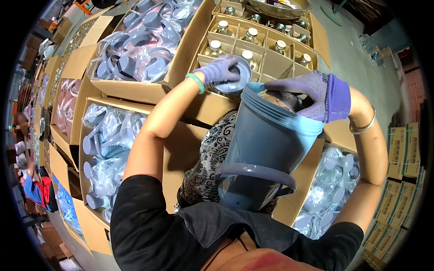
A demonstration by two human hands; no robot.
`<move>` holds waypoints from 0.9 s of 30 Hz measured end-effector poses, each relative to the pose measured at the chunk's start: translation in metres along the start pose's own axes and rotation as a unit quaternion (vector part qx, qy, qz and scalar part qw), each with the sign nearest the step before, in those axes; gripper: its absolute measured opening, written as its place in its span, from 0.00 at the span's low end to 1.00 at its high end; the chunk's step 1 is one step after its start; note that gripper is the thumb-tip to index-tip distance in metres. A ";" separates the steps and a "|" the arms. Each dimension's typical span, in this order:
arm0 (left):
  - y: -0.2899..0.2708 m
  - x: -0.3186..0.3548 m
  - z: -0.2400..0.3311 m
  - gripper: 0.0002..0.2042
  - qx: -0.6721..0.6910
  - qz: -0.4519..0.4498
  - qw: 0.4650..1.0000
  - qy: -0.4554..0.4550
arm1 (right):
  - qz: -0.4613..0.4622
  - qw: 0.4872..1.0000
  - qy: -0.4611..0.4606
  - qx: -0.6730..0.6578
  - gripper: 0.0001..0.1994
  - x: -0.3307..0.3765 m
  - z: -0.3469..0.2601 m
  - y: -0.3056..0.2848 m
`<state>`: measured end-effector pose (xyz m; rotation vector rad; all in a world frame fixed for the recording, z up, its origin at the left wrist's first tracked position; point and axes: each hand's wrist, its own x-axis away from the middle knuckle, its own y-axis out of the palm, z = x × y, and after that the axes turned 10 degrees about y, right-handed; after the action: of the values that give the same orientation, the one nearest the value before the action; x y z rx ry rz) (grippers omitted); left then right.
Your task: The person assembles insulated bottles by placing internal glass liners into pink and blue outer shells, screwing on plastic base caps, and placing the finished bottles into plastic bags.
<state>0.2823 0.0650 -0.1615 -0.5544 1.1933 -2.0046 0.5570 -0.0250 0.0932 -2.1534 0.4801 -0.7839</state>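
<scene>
My left hand (pixel 220 72), in a light purple glove, has its fingers closed on a round blue-grey lid (pixel 238 82) over the near edge of a carton of glass bottles. A tall blue plastic bucket (pixel 267 140) leans in front of my body, its ridged rim upward and its grey carry handle (pixel 255 171) hanging down around it. On the right side of that rim, my right hand (pixel 300 97), in a grey-purple glove, grips with fingers bent into the mouth. What lies inside the bucket is mostly hidden by this hand.
Ahead stands a divided carton (pixel 266 61) of white-capped glass bottles (pixel 252 34), with a metal bowl (pixel 282 9) beyond. To the left, open cartons hold bagged blue-grey plastic parts (pixel 135 45). More bagged parts (pixel 325 194) lie at the right. Stacked boxes (pixel 398 180) line the right; another person (pixel 38 189) is far left.
</scene>
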 end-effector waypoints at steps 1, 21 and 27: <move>0.022 -0.006 -0.016 0.39 0.006 0.002 0.999 0.045 | 0.016 1.000 -0.008 0.005 0.27 -0.002 0.003 0.005; -0.113 0.068 0.032 0.25 0.324 0.340 0.863 0.185 | 0.083 0.986 -0.052 -0.133 0.16 -0.029 -0.006 -0.012; -0.134 0.049 0.145 0.24 0.284 0.323 0.851 0.303 | 0.139 0.933 -0.165 -0.289 0.25 -0.010 -0.048 -0.048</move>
<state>0.2995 -0.0136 0.0253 0.7445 0.8591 -1.8101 0.5214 -0.0156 0.1511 -2.6036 0.8940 -0.1098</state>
